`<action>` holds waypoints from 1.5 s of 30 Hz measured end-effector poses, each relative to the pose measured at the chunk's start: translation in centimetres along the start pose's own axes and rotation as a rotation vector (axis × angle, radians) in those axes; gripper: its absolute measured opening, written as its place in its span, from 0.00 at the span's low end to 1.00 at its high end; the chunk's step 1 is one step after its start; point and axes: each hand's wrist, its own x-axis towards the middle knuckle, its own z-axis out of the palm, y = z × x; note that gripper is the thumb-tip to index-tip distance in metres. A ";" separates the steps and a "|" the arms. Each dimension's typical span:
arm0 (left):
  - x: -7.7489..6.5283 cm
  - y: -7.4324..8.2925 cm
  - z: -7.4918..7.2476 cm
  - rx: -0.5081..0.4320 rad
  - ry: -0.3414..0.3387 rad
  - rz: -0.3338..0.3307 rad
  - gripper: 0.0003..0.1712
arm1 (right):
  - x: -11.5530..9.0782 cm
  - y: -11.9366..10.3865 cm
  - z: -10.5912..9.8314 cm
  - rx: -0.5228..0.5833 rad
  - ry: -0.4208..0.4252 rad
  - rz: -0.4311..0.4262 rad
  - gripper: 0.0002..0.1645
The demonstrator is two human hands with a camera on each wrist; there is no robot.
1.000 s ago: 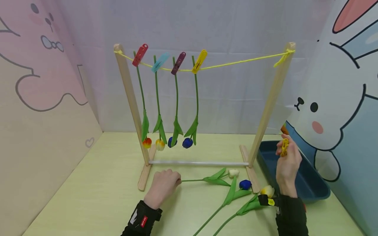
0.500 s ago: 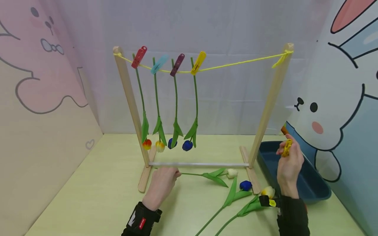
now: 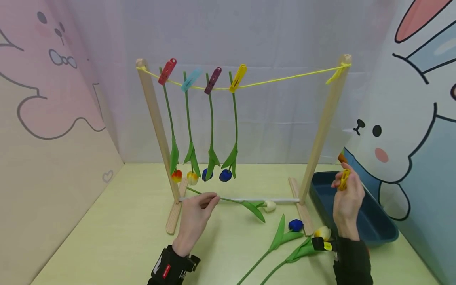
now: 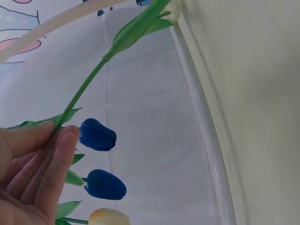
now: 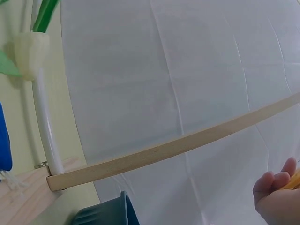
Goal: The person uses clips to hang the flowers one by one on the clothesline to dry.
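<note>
I have the left hand [image 3: 194, 221] extended forward, thumb [image 4: 29, 139] and fingertips [image 4: 70, 134] pinched together, wrist [image 3: 182, 244] slanting inward; the right hand [image 3: 348, 202] is raised, well apart from it, fingers [image 5: 265, 183] curled, a dark sleeve [image 3: 352, 261] below.

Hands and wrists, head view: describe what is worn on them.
The left hand and right hand wear no gloves. A black band with a red label is at the left wrist. A black sleeve covers the right forearm; a black attachment with a yellow tag juts out beside it.
</note>
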 end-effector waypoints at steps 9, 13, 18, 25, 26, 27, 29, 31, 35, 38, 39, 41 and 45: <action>0.1 -0.2 0.3 -0.123 0.186 0.189 0.04 | 0.0 -0.1 0.0 -0.022 0.001 0.003 0.17; 0.2 -0.1 0.3 -0.182 0.227 0.192 0.05 | 0.0 -0.1 0.1 -0.020 0.003 0.010 0.16; 0.2 0.2 0.3 -0.310 0.265 0.159 0.09 | 0.0 -0.1 0.0 -0.008 -0.007 0.012 0.17; 0.2 0.6 0.2 -0.399 0.288 0.173 0.12 | -0.1 0.0 -0.1 0.002 -0.015 0.031 0.18; 0.3 0.6 0.1 -0.405 0.292 0.181 0.13 | -0.1 0.0 -0.1 -0.001 -0.018 0.036 0.18; 0.3 0.7 0.1 -0.412 0.294 0.183 0.13 | -0.1 0.0 -0.1 -0.001 -0.020 0.041 0.18; 0.3 0.8 0.0 -0.428 0.300 0.186 0.14 | -0.2 0.0 0.0 -0.001 -0.025 0.047 0.18; 0.3 1.1 -0.1 -0.435 0.304 0.183 0.15 | -0.2 0.0 0.0 -0.008 -0.030 0.053 0.18; 0.4 1.5 -0.2 -0.430 0.304 0.181 0.16 | -0.2 0.0 0.2 0.008 -0.041 0.064 0.19; 0.8 1.8 0.0 -0.430 0.290 0.193 0.12 | -0.1 0.0 0.3 0.028 -0.051 0.075 0.20; 0.9 1.9 0.1 -0.434 0.283 0.201 0.11 | -0.1 0.0 0.4 0.034 -0.050 0.078 0.20; 1.3 2.1 0.3 -0.436 0.265 0.210 0.09 | -0.1 0.0 0.4 0.036 -0.053 0.082 0.20; 2.1 2.6 0.6 -0.423 0.236 0.249 0.10 | 0.1 0.0 0.7 0.005 -0.063 0.090 0.19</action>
